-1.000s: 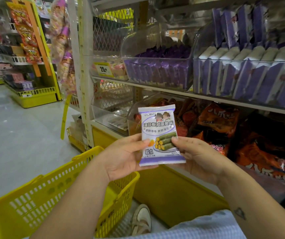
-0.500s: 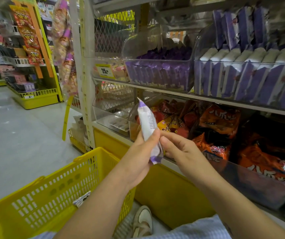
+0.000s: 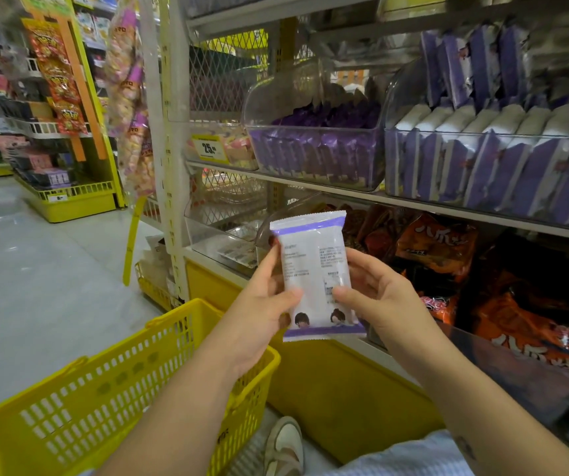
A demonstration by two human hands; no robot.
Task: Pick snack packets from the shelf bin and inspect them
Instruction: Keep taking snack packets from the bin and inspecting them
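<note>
**Shop aisle: one packet held up in both hands before the lower shelf**

Grey shop floor (image 3: 35, 286) runs along the left, and a tall shelving unit fills the right. Nearest the camera are a pale shoe (image 3: 285, 444) and a strip of light blue striped cloth at the bottom edge. Just left of them stands a yellow basket (image 3: 87, 407) with slotted walls.

Above the basket's right rim, the left hand (image 3: 259, 310) and the right hand (image 3: 379, 304) hold a snack packet (image 3: 314, 269) between them. Each thumb presses the facing side near the packet's middle, and the fingers curl behind its edges. The packet stands upright, white with a purple band at top and bottom. Small print faces the camera, too fine to read, with two cartoon heads near the lower band. It hangs in front of the lower shelf, above the unit's yellow base panel (image 3: 338, 389).

Behind and to the right of it, a clear bin holds orange snack bags (image 3: 441, 245). On the shelf above, one clear bin (image 3: 314, 156) is packed with dark purple packets. The next bin (image 3: 499, 166) to the right holds white and purple ones in a row. A yellow price tag (image 3: 207, 148) sits left of them.

Far down the aisle, a strip of red packets (image 3: 58, 77) hangs on another yellow shelf unit (image 3: 70, 204).
</note>
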